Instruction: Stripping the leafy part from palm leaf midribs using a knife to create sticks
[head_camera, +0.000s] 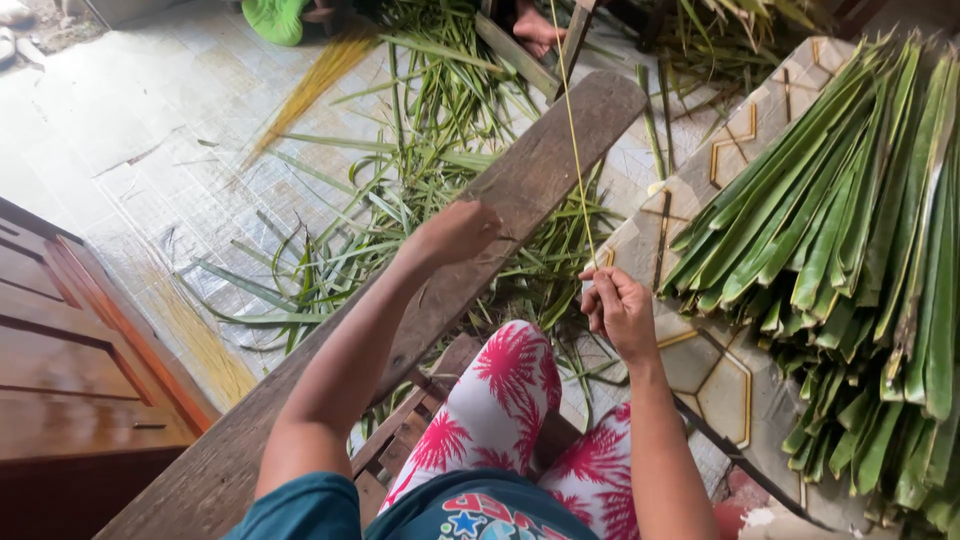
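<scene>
Your right hand (620, 312) pinches a thin yellow rib (574, 140) running up over the plank (540, 170), your left hand (458, 232) rests fisted on that plank, grip unclear; a sideways jerk could snap the taut rib.

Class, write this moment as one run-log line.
left hand: pressing on wooden plank | right hand: pinching thin yellow leaf rib | green leaf bundle: beside right hand
</scene>
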